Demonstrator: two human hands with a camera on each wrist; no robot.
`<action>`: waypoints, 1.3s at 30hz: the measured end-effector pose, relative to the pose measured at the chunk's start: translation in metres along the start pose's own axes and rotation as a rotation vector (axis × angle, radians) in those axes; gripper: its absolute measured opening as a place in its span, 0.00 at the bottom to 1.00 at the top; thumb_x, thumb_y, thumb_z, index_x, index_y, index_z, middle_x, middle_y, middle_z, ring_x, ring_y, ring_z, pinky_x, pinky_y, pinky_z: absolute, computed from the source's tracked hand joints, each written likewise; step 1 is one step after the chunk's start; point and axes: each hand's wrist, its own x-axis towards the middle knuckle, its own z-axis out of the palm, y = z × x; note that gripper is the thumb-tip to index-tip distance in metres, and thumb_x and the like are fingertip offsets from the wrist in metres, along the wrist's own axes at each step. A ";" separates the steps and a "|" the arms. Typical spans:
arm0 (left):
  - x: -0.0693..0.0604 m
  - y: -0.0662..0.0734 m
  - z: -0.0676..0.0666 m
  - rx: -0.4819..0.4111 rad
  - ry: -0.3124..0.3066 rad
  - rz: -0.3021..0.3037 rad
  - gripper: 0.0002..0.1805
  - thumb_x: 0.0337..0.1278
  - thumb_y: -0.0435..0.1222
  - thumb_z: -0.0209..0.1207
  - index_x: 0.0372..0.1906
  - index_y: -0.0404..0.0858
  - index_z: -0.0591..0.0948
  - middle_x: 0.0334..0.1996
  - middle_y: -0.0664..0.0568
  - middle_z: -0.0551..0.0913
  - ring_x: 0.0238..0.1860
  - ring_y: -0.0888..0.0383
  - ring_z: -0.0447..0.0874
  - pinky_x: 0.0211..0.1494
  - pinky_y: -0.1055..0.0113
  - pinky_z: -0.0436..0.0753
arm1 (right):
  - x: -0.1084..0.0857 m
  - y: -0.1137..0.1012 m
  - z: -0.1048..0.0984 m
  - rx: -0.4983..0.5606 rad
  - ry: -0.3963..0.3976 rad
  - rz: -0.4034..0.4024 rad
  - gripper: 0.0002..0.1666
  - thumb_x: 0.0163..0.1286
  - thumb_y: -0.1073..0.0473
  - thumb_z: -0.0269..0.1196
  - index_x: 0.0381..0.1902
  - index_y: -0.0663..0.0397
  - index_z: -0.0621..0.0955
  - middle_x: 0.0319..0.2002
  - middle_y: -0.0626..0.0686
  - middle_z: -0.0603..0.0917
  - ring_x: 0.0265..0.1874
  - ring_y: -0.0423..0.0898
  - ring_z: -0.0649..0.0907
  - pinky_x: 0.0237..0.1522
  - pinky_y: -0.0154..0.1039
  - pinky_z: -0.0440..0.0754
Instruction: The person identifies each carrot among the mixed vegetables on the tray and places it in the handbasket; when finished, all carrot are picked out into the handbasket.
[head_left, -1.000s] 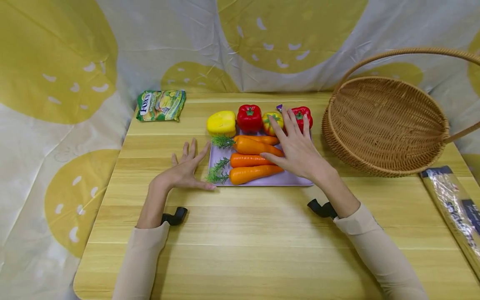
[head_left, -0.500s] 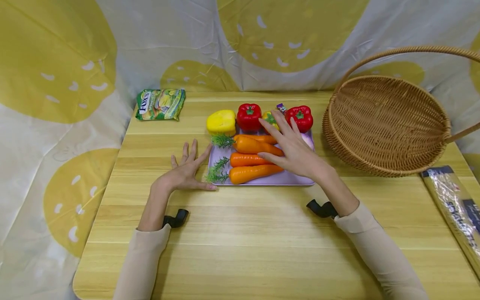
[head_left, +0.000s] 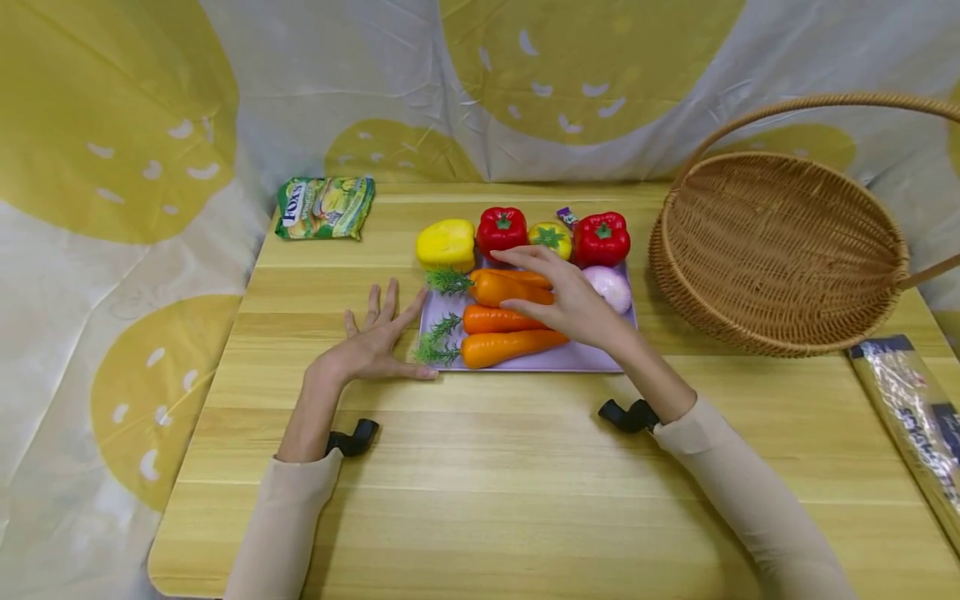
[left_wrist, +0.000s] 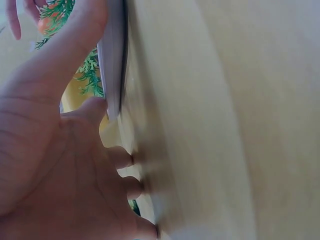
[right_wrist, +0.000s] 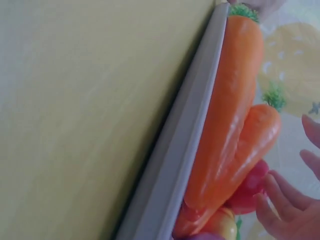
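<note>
Above the carrots [head_left: 510, 348], bent fingers are poised with nothing gripped

Over the farther carrots the right hand [head_left: 566, 296] is held, its thumb parted from loosely bent fingers; nothing is grasped, and whether a carrot is touched cannot be told. The left hand [head_left: 367, 350] is spread, fingers straightened and released, with its thumb laid at the near left corner of the tray [head_left: 588, 360], on which the carrots are held. Just beyond the right fingertips a red pepper [head_left: 501, 229] is seen; behind the knuckles, a pale purple onion [head_left: 609, 287]. The step in hand is judged to be a reach for a carrot, or its straightening. For the next move, one carrot would need to be pinched between thumb and fingers, its neighbours left undisturbed.
</note>
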 end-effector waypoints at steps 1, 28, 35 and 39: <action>0.000 0.000 0.000 0.001 -0.002 -0.004 0.70 0.47 0.67 0.71 0.84 0.62 0.34 0.81 0.38 0.16 0.80 0.36 0.07 0.70 0.20 0.19 | 0.001 0.001 0.001 0.004 -0.004 0.005 0.35 0.70 0.56 0.71 0.73 0.47 0.75 0.69 0.55 0.75 0.67 0.55 0.78 0.68 0.57 0.78; 0.001 0.003 0.000 0.017 -0.010 -0.031 0.67 0.54 0.64 0.70 0.84 0.59 0.34 0.81 0.38 0.15 0.80 0.35 0.08 0.69 0.20 0.20 | 0.016 0.008 0.008 -0.013 -0.084 0.120 0.32 0.69 0.59 0.71 0.70 0.47 0.79 0.66 0.56 0.78 0.65 0.53 0.77 0.69 0.55 0.76; 0.001 0.005 0.000 0.027 -0.013 -0.036 0.67 0.53 0.64 0.69 0.84 0.59 0.34 0.81 0.38 0.15 0.80 0.35 0.08 0.69 0.19 0.21 | 0.018 0.008 0.008 -0.003 -0.094 0.135 0.31 0.69 0.60 0.72 0.69 0.46 0.79 0.64 0.55 0.79 0.63 0.52 0.78 0.69 0.54 0.76; 0.001 0.004 0.000 0.028 -0.017 -0.039 0.67 0.54 0.64 0.69 0.84 0.59 0.34 0.81 0.38 0.15 0.80 0.35 0.08 0.69 0.19 0.21 | 0.020 0.008 0.010 -0.002 -0.119 0.144 0.30 0.69 0.61 0.71 0.69 0.46 0.80 0.63 0.55 0.80 0.61 0.52 0.78 0.69 0.53 0.77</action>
